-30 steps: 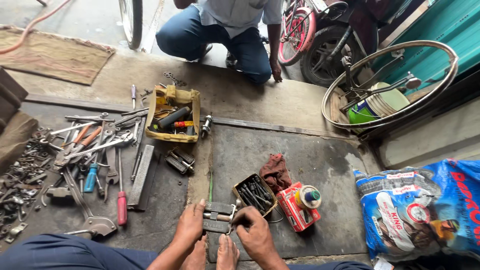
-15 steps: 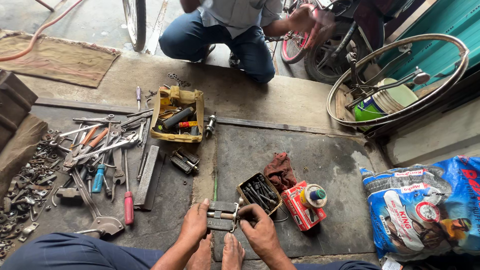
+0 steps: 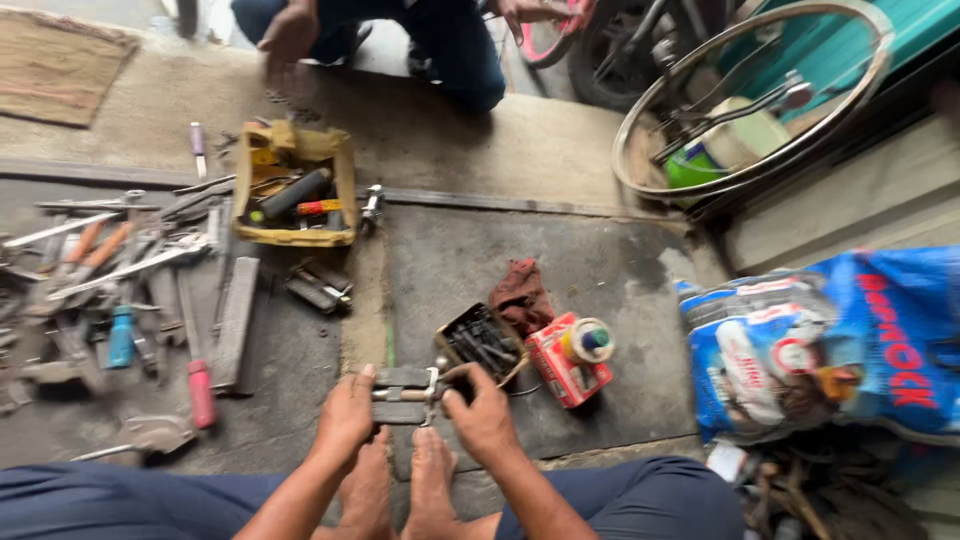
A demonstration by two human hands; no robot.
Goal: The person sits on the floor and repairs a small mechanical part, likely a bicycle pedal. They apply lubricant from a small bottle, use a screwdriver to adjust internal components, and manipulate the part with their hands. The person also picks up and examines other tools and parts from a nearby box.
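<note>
**Both hands on a small metal part, low on the workshop floor**

The left hand and the right hand grasp a small grey metal pedal-like part with a short axle from opposite ends. The left fingers curl over its left edge; the right fingers wrap its right end, thumb on top. The part sits just above the concrete floor, directly ahead of the person's two bare feet.

Just beyond the right fingers lies a small open tin of dark bits and screws, nearly touching the knuckles. Past it lie a dark red rag and a red box with a roll of tape on top. Left of the left fingers, apart from them, lies a red-handled screwdriver among scattered hand tools. Farther ahead stands a yellow tray of tools. Well off to the right rest a blue printed sack and a bicycle wheel rim. Another person crouches at the far edge, a hand lowered.
</note>
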